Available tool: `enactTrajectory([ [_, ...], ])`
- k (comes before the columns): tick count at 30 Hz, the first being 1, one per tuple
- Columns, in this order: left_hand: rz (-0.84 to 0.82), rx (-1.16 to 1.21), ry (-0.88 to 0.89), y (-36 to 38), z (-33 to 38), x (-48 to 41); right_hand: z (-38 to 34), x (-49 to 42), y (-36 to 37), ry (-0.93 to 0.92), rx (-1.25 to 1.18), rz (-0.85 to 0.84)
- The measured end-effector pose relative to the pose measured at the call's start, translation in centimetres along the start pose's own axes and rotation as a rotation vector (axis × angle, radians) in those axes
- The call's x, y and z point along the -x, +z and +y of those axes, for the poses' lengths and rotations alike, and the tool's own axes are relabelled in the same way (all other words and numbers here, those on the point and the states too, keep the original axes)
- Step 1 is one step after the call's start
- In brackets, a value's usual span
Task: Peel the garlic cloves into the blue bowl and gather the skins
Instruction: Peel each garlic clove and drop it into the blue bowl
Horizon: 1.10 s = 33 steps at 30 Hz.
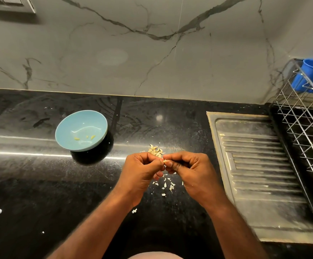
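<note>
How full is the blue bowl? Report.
Nearly empty: the blue bowl stands upright with about three peeled cloves on its bottom.

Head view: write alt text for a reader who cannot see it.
The left hand and right hand pinch one garlic clove over a black countertop, a pile of cloves just beyond and loose skins scattered beneath. A blue bowl holding a few peeled cloves sits to the left.

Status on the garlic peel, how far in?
Early. Done: about three peeled cloves lie in the bowl. In hand: left hand and right hand pinch one clove between them. Left: the pile of apparently unpeeled cloves just beyond the hands, and skins scattered on the counter, not yet gathered.
</note>
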<state>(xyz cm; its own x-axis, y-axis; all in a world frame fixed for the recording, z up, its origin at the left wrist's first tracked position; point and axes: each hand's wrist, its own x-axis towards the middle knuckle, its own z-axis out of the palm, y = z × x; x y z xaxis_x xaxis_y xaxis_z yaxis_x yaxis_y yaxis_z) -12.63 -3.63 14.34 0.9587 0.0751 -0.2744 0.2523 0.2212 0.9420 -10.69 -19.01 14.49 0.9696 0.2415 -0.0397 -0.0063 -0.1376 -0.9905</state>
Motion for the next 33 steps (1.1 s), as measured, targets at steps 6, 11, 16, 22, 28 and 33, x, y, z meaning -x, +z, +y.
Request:
enactTrajectory([
  [6, 0.088, 0.022, -0.129, -0.2, -1.7, 0.4, 1.5, 0.7, 0.9, 0.064, -0.036, 0.004],
  [11, 0.092, 0.042, -0.157, -0.5, -1.7, 0.3, 1.9, 0.6, 1.2, 0.078, -0.060, 0.010],
  [16, 0.119, 0.018, -0.194, 0.0, -2.1, -0.1, 2.6, 0.5, 1.4, 0.089, -0.013, 0.030],
  [22, 0.134, -0.056, -0.200, 0.3, -2.6, -0.6, 3.4, 0.5, 1.2, 0.133, -0.021, 0.060],
  [28, 0.124, -0.068, -0.185, 0.4, -2.4, -0.8, 3.7, 0.5, 1.2, 0.151, -0.084, 0.075],
  [33, 0.105, -0.083, -0.167, 0.2, -2.1, -0.8, 3.6, 0.5, 1.3, 0.149, -0.145, 0.078],
])
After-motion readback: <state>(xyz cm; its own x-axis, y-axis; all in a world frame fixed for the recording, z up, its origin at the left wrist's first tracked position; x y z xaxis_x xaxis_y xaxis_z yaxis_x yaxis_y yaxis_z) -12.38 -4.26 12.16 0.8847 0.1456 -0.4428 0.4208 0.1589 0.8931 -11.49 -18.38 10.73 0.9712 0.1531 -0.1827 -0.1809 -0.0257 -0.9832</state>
